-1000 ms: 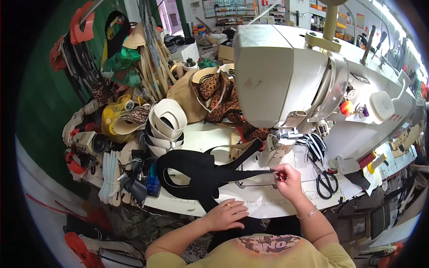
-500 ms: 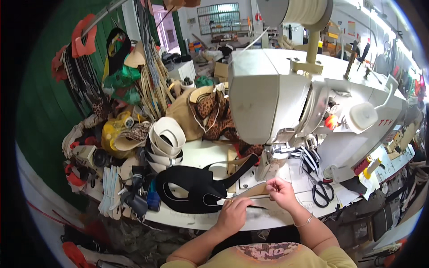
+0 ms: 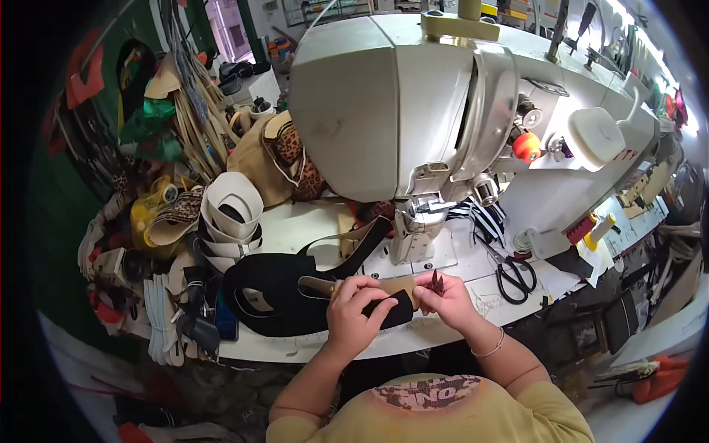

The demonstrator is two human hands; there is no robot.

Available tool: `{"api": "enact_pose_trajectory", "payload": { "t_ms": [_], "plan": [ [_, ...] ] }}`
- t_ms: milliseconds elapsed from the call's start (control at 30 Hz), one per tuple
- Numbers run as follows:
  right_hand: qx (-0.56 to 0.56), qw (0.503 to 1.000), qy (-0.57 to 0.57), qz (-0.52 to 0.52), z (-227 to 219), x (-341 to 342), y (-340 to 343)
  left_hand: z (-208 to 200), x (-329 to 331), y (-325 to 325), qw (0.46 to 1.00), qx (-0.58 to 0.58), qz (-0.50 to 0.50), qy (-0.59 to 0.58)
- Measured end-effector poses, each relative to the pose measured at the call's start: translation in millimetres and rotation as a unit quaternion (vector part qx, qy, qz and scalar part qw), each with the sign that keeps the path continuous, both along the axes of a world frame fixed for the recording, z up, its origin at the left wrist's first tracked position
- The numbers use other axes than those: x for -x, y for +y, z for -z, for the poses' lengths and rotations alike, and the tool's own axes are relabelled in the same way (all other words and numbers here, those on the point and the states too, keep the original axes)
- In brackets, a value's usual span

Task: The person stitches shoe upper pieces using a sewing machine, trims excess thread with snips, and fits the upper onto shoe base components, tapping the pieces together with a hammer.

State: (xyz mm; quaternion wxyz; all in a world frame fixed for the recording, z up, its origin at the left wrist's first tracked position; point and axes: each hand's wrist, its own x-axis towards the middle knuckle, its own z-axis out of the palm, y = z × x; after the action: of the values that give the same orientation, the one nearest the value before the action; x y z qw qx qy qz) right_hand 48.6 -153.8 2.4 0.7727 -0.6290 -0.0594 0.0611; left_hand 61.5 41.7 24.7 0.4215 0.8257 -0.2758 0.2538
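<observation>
While both hands pinch the black piece, a sewing machine looms above

Where the frame's lower centre begins, the left hand (image 3: 354, 314) has its thumb and fingers closed on the black piece (image 3: 292, 317) and its tan lining (image 3: 399, 285). To its right, the right hand (image 3: 447, 303) pinches the piece's far end; a small dark pointed tool (image 3: 439, 282) stands up among its fingers. The piece stretches left across the white table (image 3: 281, 225), ending left of centre in a broad loop around an opening.

Just above the hands is the post of the sewing machine (image 3: 347, 111), whose white head fills the upper centre. Right of centre lie black-handled scissors (image 3: 513, 277), near striped strips (image 3: 480, 218). Rolled white pieces (image 3: 233, 207) stand left of centre, with a bundle of pale cords (image 3: 159, 317) at lower left.
</observation>
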Motion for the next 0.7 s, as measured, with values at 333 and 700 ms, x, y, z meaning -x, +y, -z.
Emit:
{"api": "enact_pose_trajectory", "payload": {
  "t_ms": [333,700],
  "plan": [
    [0.018,0.999,-0.026,-0.026,-4.7,7.8,-1.1,-12.0,-4.3,-2.8,0.997,0.004,0.05,0.061],
    [0.054,0.997,-0.055,-0.015,-3.0,9.0,1.0,-10.3,-4.1,-1.7,0.997,0.001,0.06,0.054]
  ]
}}
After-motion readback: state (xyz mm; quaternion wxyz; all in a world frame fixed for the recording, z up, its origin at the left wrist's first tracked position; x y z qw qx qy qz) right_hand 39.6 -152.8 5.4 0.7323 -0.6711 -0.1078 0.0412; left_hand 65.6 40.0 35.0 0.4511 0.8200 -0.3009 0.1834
